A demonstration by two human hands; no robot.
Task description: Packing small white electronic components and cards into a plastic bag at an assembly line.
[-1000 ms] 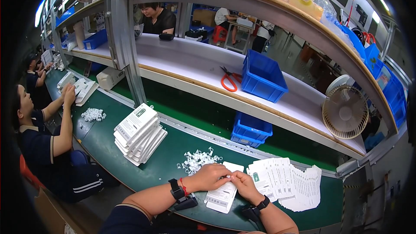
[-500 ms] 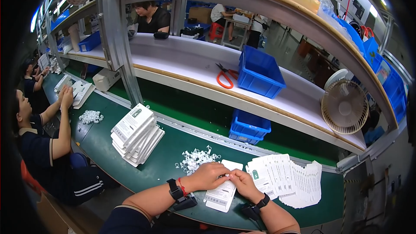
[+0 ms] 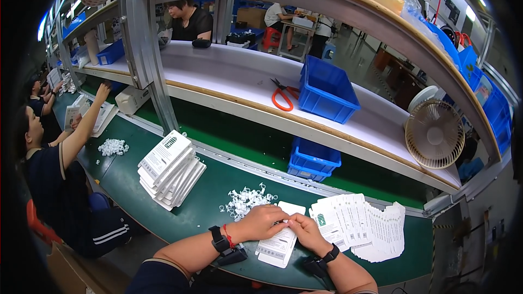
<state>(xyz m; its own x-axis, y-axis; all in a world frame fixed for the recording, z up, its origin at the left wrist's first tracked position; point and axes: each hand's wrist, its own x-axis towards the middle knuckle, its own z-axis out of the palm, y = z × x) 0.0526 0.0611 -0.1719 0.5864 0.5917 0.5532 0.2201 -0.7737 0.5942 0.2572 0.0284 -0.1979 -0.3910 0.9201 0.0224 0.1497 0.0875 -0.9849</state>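
A flat white printed card packet [image 3: 278, 247] lies on the green bench in front of me, partly covered by my hands. My left hand [image 3: 265, 221] is over its middle, fingertips pinched together. Against it, my right hand [image 3: 306, 231] closes its thumb and fingers at the same spot; whatever is between the fingertips is too small and hidden to name. Just beyond my left hand is a heap of small white plastic clips [image 3: 246, 200]. To the right, more white printed packets [image 3: 340, 219] are fanned out in overlapping rows.
A tall stack of white packets [image 3: 166, 158] stands left of the clips. Blue bins [image 3: 329, 90] sit on and below the shelf, with red-handled scissors [image 3: 283, 98] and a fan [image 3: 435, 135]. At left, a co-worker [image 3: 52, 169] sits along the bench beside another clip pile [image 3: 113, 147].
My hands stay pinched together in nearly the same place. The co-worker at left has parted their hands, stretching one arm up toward the shelf while the other hand holds a packet.
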